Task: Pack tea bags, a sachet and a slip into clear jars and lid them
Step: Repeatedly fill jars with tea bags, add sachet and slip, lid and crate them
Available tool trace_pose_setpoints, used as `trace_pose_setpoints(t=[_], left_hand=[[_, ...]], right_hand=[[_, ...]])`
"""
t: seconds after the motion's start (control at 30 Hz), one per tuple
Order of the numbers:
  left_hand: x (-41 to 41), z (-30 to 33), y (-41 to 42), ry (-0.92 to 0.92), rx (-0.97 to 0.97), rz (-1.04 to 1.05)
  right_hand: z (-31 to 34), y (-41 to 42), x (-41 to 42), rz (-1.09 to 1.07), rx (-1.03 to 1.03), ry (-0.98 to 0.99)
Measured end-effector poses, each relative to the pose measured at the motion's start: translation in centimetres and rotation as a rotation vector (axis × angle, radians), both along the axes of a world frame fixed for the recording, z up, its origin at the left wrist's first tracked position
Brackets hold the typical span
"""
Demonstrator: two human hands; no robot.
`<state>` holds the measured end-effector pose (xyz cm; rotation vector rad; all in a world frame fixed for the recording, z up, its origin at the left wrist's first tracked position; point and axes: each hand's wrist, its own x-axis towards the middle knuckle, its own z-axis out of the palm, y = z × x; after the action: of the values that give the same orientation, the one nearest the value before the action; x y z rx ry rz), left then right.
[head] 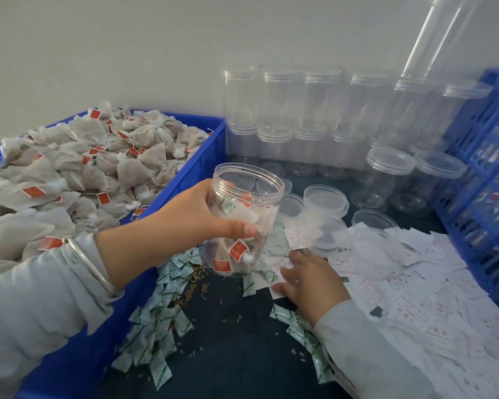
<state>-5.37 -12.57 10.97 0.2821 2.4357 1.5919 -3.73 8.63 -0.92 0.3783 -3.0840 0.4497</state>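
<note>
A person's left hand (196, 223) wraps curled fingers around an open, part-filled jar (242, 220), while the right hand (308, 280), fingers spread, rests on paper slips (401, 283).

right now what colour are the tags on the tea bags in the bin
Red, with small pale print, on the tea bags heaped in the blue bin; the head view shows them.

An open clear jar (244, 217), tilted and gripped around its middle, holds several tea bags with red tags and a green-printed sachet. Pale tea bags (78, 174) fill the blue bin; green-printed sachets (156, 321) and white slips (409, 286) lie scattered; loose clear lids (324, 198) rest nearby.
</note>
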Motion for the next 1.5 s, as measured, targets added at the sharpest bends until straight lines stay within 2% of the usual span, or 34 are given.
trace_pose_setpoints(t=[0.17, 0.43, 0.53, 0.6, 0.73, 0.83, 0.93, 1.0, 1.13, 1.23, 1.37, 1.5], left_hand=[[0.0, 0.0, 0.0, -0.007, -0.004, -0.013], [-0.2, -0.2, -0.2, -0.009, -0.006, -0.031], [-0.2, -0.4, -0.3, -0.002, -0.016, -0.038], [-0.2, -0.3, -0.2, 0.008, -0.019, -0.055], [-0.3, -0.3, -0.2, 0.043, -0.073, -0.058], [-0.2, -0.5, 0.0, 0.056, -0.112, -0.102], [-0.1, -0.7, 0.2, 0.055, -0.126, -0.154], [0.1, -0.7, 0.4, 0.065, -0.132, -0.178], [0.2, -0.7, 0.6, 0.065, -0.112, -0.217], [0.4, -0.5, 0.7, 0.085, -0.133, -0.215], [0.6, -0.2, 0.9, 0.102, -0.119, -0.185], [1.1, 0.1, 1.4, 0.15, -0.077, -0.165]], right_hand=[[-0.1, -0.1, 0.4, -0.047, -0.111, 0.043], [0.1, 0.2, 0.6, -0.092, -0.191, -0.012], [0.4, 0.0, 0.8, -0.125, -0.238, 0.046], [1.0, -0.2, 1.1, -0.184, -0.365, 0.164], [3.0, -0.1, 1.9, -0.288, -0.602, 0.558], [5.2, 0.2, 2.4, -0.343, -0.762, 0.732], [8.0, 0.3, 2.9, -0.306, -0.877, 0.906], [9.4, -0.2, 3.2, -0.234, -0.857, 0.969], [10.5, -2.0, 3.4, -0.071, -0.704, 0.93], [10.1, -2.4, 3.7, -0.007, -0.723, 0.783], [9.8, -1.8, 4.1, 0.015, -0.762, 0.722], [10.4, -0.9, 4.9, 0.067, -0.661, 0.674]])
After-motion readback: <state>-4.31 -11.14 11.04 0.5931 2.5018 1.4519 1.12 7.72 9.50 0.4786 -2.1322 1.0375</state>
